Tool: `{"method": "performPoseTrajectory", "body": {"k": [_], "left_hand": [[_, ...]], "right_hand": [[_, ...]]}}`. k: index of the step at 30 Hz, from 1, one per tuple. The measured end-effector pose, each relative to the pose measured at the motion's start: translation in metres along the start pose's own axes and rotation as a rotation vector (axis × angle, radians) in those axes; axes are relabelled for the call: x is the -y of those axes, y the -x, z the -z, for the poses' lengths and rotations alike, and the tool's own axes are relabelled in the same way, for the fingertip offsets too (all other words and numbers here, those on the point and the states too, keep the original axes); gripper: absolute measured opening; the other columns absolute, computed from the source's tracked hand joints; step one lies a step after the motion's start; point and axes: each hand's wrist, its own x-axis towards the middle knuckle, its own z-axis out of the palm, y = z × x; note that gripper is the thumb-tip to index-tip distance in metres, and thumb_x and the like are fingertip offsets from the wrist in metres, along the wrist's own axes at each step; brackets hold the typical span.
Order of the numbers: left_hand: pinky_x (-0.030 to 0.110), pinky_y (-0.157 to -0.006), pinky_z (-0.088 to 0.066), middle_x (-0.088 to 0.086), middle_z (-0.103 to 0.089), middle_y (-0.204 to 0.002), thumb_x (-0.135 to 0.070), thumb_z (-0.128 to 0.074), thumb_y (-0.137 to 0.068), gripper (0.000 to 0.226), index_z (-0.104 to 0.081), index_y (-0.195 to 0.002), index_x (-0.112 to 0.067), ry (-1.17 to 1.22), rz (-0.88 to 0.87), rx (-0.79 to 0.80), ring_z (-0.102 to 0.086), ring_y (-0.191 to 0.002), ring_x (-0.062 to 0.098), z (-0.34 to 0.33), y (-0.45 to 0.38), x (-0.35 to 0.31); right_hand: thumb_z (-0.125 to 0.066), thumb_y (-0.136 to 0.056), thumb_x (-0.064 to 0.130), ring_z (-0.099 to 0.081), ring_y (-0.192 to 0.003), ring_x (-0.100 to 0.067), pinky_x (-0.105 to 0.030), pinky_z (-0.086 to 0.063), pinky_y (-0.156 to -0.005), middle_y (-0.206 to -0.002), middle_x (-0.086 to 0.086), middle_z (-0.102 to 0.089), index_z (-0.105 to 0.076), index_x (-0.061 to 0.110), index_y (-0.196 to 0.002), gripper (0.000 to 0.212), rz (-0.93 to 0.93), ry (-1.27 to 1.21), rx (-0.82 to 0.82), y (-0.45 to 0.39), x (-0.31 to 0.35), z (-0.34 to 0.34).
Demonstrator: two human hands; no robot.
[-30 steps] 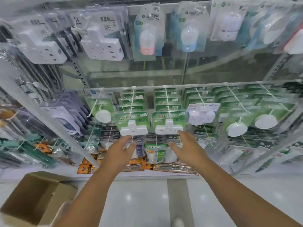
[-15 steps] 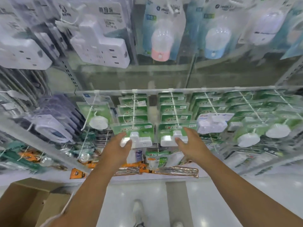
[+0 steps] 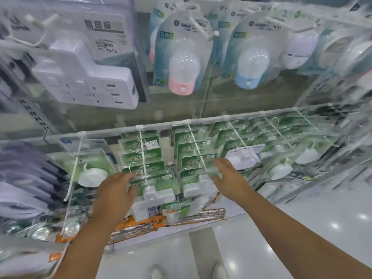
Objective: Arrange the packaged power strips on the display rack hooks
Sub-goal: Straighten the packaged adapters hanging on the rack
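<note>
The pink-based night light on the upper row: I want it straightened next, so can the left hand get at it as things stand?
Probably yes. The left hand rests low, at the front green-carded adapter pack, and holds nothing. The pink-based night light hangs frontmost on its hook above, with nothing between them, though it means reaching well up.

Head camera looks forward and down, close to the display rack [image 3: 201, 120]; floor [image 3: 261, 228] below.
</note>
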Motion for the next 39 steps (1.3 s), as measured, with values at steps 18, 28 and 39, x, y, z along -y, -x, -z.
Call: {"method": "performPoseTrajectory", "body": {"k": [18,28,39], "left_hand": [[0.035,-0.075,-0.057,-0.003,-0.072,-0.102,-0.022,-0.059,-0.093,0.014,-0.068,-0.102,-0.03,0.071,0.08,0.121,-0.066,-0.085,0.017,-0.013,-0.018,-0.003],[0.031,-0.068,-0.038,-0.012,-0.059,-0.074,-0.014,-0.064,-0.09,0.01,-0.067,-0.091,-0.023,-0.052,-0.067,0.005,-0.054,-0.077,0.017,-0.013,-0.009,-0.009],[0.035,-0.076,-0.038,-0.014,-0.067,-0.076,-0.018,-0.066,-0.087,0.012,-0.065,-0.085,-0.03,-0.098,-0.108,0.014,-0.056,-0.076,0.017,-0.02,0.022,-0.018]], "right_hand": [[-0.05,-0.09,0.018,-0.07,-0.063,-0.024,-0.045,-0.062,-0.062,-0.085,-0.001,-0.071,-0.06,0.03,-0.089,0.016,-0.072,0.006,0.112,-0.051,-0.015,-0.007],[-0.049,-0.094,0.017,-0.068,-0.068,-0.018,-0.029,-0.052,-0.06,-0.088,0.008,-0.068,-0.06,0.029,-0.092,0.017,-0.073,0.098,0.14,-0.044,-0.013,0.0],[-0.05,-0.097,0.023,-0.069,-0.072,-0.016,-0.041,-0.059,-0.072,-0.091,0.007,-0.069,-0.062,0.029,-0.092,0.014,-0.042,0.077,0.17,-0.014,-0.026,0.008]]}}
